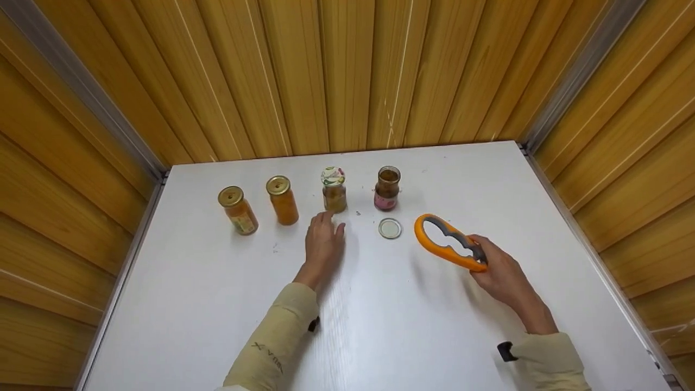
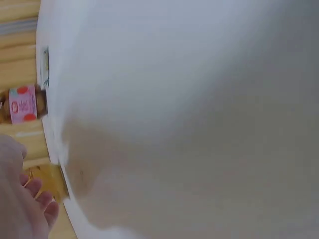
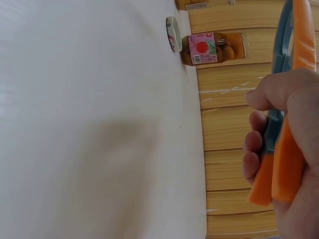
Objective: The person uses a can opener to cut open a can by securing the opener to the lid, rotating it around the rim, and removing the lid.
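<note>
My right hand (image 1: 505, 274) grips an orange and grey jar opener (image 1: 434, 248) by its handle end, held above the table on the right. In the right wrist view the fingers wrap round the orange handles (image 3: 289, 169). My left hand (image 1: 321, 241) is just in front of a jar with a fruit-patterned lid (image 1: 335, 200), its fingers loosely extended; whether the fingertips touch the glass cannot be told. To the right stands a lidless jar with a pink label (image 1: 386, 201). Its front side faces a loose lid (image 1: 390, 228) lying on the table with its pale inside up.
Two jars with gold lids and orange contents, one farther left (image 1: 239, 214) and one nearer the middle (image 1: 283, 203), stand left of my left hand. The white table (image 1: 347, 336) is bounded by yellow wood-patterned panels (image 1: 347, 76) at the back and sides.
</note>
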`<state>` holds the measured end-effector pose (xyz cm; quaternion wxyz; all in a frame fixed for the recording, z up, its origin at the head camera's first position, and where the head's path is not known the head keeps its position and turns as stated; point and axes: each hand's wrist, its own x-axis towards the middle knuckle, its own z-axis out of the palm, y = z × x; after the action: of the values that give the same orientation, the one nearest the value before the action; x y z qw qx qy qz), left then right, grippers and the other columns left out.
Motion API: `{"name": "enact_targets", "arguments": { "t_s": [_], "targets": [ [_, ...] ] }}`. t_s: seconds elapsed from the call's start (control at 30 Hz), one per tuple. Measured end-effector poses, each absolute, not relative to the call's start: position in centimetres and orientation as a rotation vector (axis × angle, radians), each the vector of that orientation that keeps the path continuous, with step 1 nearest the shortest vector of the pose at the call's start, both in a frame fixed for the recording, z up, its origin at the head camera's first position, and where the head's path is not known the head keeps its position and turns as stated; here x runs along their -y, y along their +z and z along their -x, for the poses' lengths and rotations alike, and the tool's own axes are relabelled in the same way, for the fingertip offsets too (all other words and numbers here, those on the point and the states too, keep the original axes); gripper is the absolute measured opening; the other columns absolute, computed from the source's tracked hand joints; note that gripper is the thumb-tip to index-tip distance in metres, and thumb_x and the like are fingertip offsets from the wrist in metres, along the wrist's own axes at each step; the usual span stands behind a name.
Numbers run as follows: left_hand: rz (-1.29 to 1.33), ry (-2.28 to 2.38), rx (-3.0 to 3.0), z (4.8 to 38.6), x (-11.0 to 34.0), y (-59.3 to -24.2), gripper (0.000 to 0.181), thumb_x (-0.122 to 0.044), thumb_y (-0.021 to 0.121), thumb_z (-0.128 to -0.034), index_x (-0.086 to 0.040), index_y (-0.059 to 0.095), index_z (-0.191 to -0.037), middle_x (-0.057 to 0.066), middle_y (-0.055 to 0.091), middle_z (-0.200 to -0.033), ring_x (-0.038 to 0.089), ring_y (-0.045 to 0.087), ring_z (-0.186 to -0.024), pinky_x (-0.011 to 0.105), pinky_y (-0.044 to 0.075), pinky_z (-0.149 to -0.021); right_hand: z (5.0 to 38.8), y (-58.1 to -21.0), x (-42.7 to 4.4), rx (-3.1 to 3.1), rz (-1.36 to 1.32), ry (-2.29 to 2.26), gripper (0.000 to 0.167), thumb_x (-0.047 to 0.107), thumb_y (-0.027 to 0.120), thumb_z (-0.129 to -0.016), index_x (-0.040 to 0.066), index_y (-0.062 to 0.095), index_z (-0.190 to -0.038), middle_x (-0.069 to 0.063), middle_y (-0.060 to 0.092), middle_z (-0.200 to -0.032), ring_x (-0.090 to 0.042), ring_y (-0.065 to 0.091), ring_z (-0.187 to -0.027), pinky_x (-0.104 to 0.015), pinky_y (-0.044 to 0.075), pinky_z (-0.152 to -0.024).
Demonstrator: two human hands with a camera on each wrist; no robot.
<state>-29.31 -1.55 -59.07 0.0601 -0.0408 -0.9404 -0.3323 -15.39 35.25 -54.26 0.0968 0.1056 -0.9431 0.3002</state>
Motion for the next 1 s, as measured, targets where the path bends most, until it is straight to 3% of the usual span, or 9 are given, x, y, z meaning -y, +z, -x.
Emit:
{"name": "enact_targets", "arguments": {
  "t_s": [0.27,0.63,0.87,1.0],
  "targets": [
    [-0.261,-1.618,2.632,31.8,2.0,-57.6,0.063,-0.030,0.063,-0.1042,-0.004,0.037,-0.156,0.014,0.050,-0.148,0.028,0.050,-0.137,0.042,0.043,-0.113,15.4,-54.5,-35.3,2.766,-0.309,0.839,0.062,-0.014,0.074,-0.079,0.002,0.055,-0.136,-0.006,0.067,-0.097,-0.022,0.060,-0.084,-0.048,0.056,-0.078],
    [-0.264,-1.861,2.541,34.8,2.3,-56.0,0.076,-0.028,0.070,-0.0997,-0.007,0.029,-0.161,0.014,0.036,-0.163,0.029,0.035,-0.148,0.045,0.032,-0.120,14.7,-54.4,-35.5,2.811,-0.261,0.864,0.062,-0.013,0.075,-0.081,0.002,0.054,-0.138,-0.010,0.068,-0.102,-0.025,0.061,-0.087,-0.054,0.057,-0.085],
    [-0.239,-2.003,2.491,35.8,1.1,-55.1,0.082,-0.012,0.072,-0.0962,-0.010,0.023,-0.163,0.011,0.025,-0.167,0.027,0.023,-0.154,0.045,0.022,-0.124,14.6,-54.5,-35.5,2.795,-0.264,0.839,0.058,-0.009,0.076,-0.084,0.000,0.054,-0.136,-0.009,0.067,-0.100,-0.023,0.060,-0.085,-0.053,0.058,-0.083],
    [-0.264,-2.015,2.452,36.4,0.7,-55.1,0.085,-0.011,0.074,-0.0946,-0.010,0.023,-0.163,0.011,0.027,-0.166,0.027,0.024,-0.154,0.045,0.021,-0.125,14.6,-54.8,-35.3,2.794,-0.277,0.832,0.059,-0.009,0.077,-0.083,0.000,0.054,-0.137,-0.009,0.067,-0.100,-0.022,0.059,-0.085,-0.052,0.059,-0.083]
  ]
}}
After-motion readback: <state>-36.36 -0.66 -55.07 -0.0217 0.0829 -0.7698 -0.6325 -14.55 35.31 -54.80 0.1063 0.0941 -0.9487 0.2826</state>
